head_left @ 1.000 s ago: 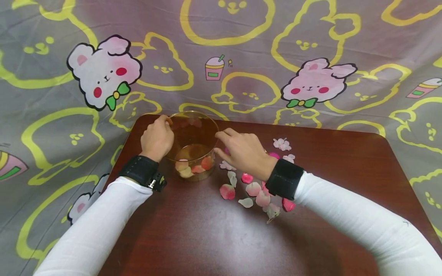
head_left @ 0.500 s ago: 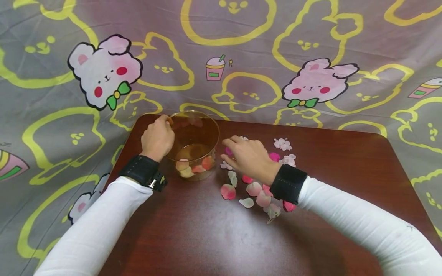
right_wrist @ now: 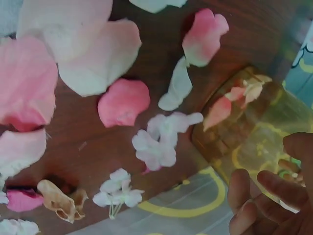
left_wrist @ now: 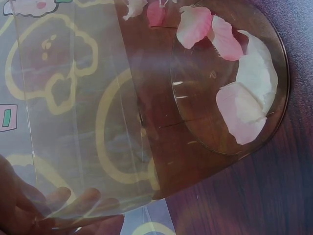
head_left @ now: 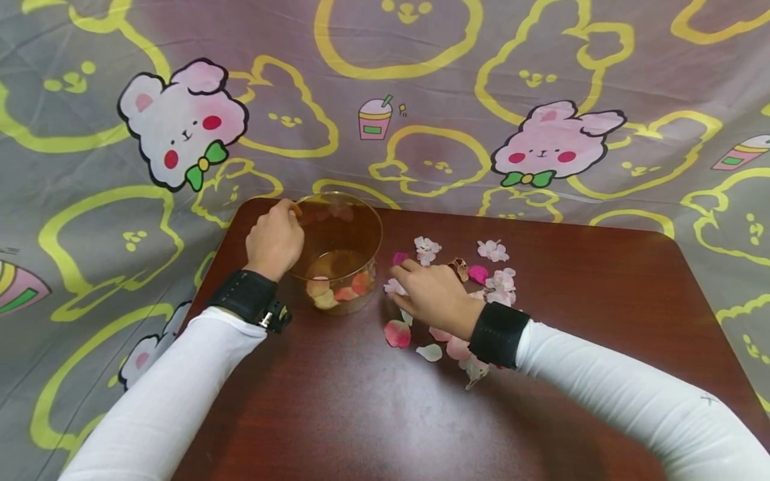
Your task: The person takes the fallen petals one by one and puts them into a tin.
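Note:
My left hand (head_left: 273,240) grips the left rim of a clear amber plastic bucket (head_left: 307,247); in the left wrist view its fingers (left_wrist: 88,198) show through the wall. Several pink and white petals (left_wrist: 239,112) lie in the bottom of the bucket. Just right of the bucket, my right hand (head_left: 436,294) hovers low over loose petals, and nothing shows between its parted fingers in the right wrist view. Closest to that hand are a pale flower cluster (right_wrist: 156,139) and a pink petal (head_left: 398,333). Part of the petal pile is hidden under the hand.
Beyond the right hand lie pale blossoms (head_left: 493,250), a magenta petal (head_left: 478,274) and a brown dried piece (head_left: 458,268). A white petal (head_left: 430,353) lies nearer on the brown table (head_left: 373,414). A patterned cloth (head_left: 433,87) hangs behind.
My right hand has let go of the bucket's right rim, moved right and come down toward the petals, uncovering the blossoms behind it. The left hand and bucket stay put.

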{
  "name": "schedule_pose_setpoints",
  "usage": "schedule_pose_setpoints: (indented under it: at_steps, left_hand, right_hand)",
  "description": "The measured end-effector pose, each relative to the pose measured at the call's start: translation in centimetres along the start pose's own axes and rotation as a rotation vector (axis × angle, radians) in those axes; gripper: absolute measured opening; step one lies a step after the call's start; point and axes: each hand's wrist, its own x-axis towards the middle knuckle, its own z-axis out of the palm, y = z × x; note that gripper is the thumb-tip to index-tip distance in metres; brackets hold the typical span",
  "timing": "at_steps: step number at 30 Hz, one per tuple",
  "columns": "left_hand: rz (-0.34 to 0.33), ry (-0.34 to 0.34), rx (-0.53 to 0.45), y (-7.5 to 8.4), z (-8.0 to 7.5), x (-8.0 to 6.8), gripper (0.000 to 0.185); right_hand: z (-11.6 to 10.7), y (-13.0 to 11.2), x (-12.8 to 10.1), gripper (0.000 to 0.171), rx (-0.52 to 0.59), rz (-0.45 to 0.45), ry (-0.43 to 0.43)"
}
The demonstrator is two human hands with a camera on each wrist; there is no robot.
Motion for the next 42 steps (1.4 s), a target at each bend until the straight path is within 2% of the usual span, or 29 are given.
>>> schedule_pose_setpoints:
  at_steps: [4,8,12,20,28,35,39,42]
  left_hand:
    - [-0.001,-0.003,0.001,0.1,-0.1,0.0,0.038]
    - [0.002,-0.004,0.0,0.2,-0.1,-0.1,0.038]
    - [0.003,-0.011,0.003,0.2,-0.1,-0.2,0.038]
    - [0.0,-0.001,0.011,0.1,-0.1,-0.1,0.038]
    - [-0.004,-0.007,0.012,0.1,-0.1,0.0,0.038]
    - [-0.004,-0.006,0.013,0.0,0.0,0.0,0.038]
    - [-0.002,-0.008,0.011,0.0,0.0,0.0,0.038]
    - [-0.001,-0.007,0.008,0.0,0.0,0.0,0.038]
  right_hand:
    - [0.9,-0.2,-0.4,0.033,-0.022,-0.025,0.033]
    - [1.5,-0.5,-1.0,0.033,-0.03,-0.038,0.026]
    - [2.2,-0.8,-1.4,0.032,-0.015,-0.049,-0.004]
    - [3.8,-1.1,-2.2,0.025,0.056,-0.082,-0.119]
    - [5.1,-1.7,-3.0,0.016,0.031,-0.111,-0.109]
    - [5.3,-1.9,-3.1,0.02,0.086,-0.092,-0.203]
    - [5.3,-2.0,-3.2,0.023,0.064,-0.092,-0.247]
    - [5.4,-2.1,-3.3,0.023,0.044,-0.095,-0.247]
